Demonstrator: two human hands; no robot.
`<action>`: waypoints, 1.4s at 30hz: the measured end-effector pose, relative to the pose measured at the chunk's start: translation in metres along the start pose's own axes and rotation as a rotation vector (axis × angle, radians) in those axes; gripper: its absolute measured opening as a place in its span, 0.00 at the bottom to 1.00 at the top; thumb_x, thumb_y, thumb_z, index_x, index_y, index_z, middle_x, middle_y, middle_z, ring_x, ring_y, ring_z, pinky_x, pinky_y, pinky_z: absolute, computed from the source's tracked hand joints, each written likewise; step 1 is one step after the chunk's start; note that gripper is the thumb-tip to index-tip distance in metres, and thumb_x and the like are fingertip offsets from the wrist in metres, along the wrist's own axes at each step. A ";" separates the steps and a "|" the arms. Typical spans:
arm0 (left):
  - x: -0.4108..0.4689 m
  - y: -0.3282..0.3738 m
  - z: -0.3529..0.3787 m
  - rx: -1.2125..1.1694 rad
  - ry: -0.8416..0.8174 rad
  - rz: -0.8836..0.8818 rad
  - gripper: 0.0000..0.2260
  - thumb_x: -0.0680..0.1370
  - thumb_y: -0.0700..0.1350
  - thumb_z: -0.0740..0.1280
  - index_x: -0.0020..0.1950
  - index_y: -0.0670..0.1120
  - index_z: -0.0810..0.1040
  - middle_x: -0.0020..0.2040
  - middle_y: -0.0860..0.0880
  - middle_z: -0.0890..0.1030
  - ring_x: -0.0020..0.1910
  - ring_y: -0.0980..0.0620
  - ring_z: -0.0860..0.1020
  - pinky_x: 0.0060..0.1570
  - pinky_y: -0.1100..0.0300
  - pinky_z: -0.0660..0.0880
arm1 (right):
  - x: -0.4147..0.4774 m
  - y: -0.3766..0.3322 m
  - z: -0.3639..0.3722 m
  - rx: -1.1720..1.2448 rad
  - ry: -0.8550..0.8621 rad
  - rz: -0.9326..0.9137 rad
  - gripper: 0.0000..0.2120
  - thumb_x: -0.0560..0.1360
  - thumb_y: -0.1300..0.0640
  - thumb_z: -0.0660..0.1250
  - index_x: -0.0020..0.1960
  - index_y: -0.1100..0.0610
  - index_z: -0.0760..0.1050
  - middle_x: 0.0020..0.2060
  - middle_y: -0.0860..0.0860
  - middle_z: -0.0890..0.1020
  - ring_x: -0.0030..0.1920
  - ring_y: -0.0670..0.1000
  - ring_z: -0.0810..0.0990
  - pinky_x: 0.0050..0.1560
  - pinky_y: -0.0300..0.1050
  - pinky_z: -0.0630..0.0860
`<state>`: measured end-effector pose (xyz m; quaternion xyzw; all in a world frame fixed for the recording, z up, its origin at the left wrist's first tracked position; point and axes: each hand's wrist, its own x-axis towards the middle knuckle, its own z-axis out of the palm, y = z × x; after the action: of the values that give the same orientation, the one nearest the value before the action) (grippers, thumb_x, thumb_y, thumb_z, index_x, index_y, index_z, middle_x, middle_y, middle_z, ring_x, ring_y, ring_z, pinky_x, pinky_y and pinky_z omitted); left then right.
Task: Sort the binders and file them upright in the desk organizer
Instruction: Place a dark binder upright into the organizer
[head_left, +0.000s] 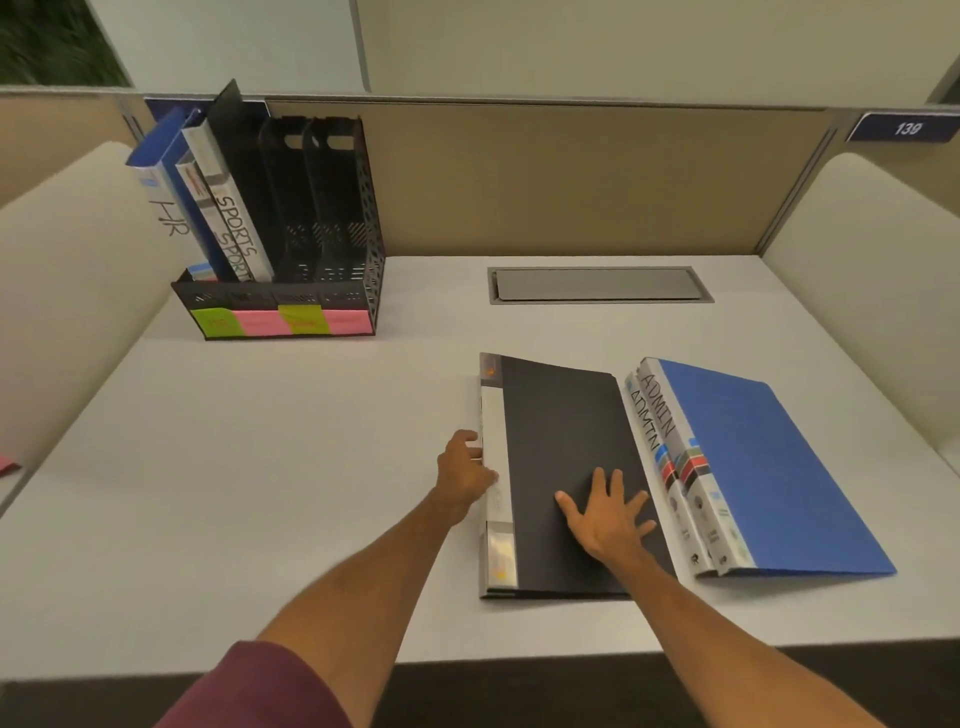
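Both hands are on the black binder (563, 467), which lies flat on the white desk (260, 493) near the front edge. The right hand (605, 514) is spread palm-down on the cover, fingers splayed, gripping nothing. The left hand (465, 475) curls around the pale spine edge — fingers wrapped onto it. Just beside it on the right lie 2 blue binders (753, 467) marked ADMIN, stacked flat. Far left at the back stands the desk organizer (332, 218), holding an HR binder (161, 187) and 2 SPORTS binders (228, 218) upright in its left slots — coloured sticky notes (280, 321) along its front.
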<state>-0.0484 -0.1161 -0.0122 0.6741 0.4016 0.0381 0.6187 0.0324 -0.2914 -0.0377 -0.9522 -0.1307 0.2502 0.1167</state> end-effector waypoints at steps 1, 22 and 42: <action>0.001 0.001 -0.003 -0.033 0.004 -0.023 0.26 0.73 0.36 0.72 0.67 0.47 0.65 0.62 0.45 0.75 0.52 0.48 0.76 0.53 0.53 0.77 | 0.000 -0.001 0.001 0.001 0.001 -0.015 0.40 0.76 0.33 0.53 0.78 0.53 0.43 0.78 0.54 0.42 0.75 0.67 0.40 0.71 0.70 0.45; -0.010 0.060 -0.120 -0.511 -0.253 0.022 0.29 0.73 0.28 0.64 0.67 0.52 0.65 0.58 0.43 0.72 0.55 0.40 0.74 0.50 0.43 0.76 | -0.017 -0.142 -0.003 0.375 0.221 -0.361 0.31 0.79 0.39 0.51 0.78 0.46 0.46 0.78 0.54 0.47 0.77 0.57 0.43 0.76 0.60 0.47; -0.016 0.154 -0.311 -0.385 -0.030 0.660 0.33 0.65 0.28 0.73 0.65 0.52 0.71 0.58 0.51 0.79 0.57 0.50 0.78 0.46 0.60 0.80 | -0.080 -0.384 -0.059 0.620 0.053 -1.047 0.47 0.70 0.40 0.68 0.76 0.37 0.37 0.77 0.43 0.54 0.74 0.51 0.62 0.67 0.49 0.66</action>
<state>-0.1538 0.1381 0.1997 0.6389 0.1393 0.3000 0.6945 -0.0780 0.0351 0.1581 -0.6891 -0.4997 0.1623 0.4991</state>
